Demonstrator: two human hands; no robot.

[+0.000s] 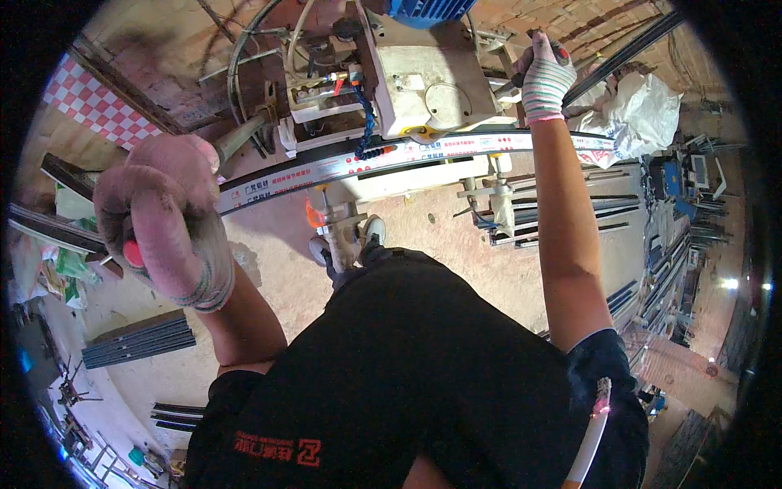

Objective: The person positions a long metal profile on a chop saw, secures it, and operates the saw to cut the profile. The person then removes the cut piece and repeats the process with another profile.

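1. A long, film-covered profile [326, 169], white with red and dark print, is laid across the front of a pale machine [432, 85], well above the floor [273, 265].
2. The gloved left hand [167, 220] is held in front of the profile's left stretch, which is partly hidden by it. Its fingers are clenched, with a small red part [133, 253] enclosed; what this part belongs to cannot be told.
3. The gloved right hand [546, 85] is raised beyond the profile, to the right of the machine. Its fingers are curled tight beside a red round piece [562, 54]; whether that piece is grasped cannot be told.
4. The machine is topped by a blue ribbed housing [432, 8], and a blue coiled hose [365, 121] is hung at its left side.
5. Crumpled white sheeting [639, 114] is seen near the profile's right end.
6. Dark bars [138, 338] are stacked on the floor at the left.
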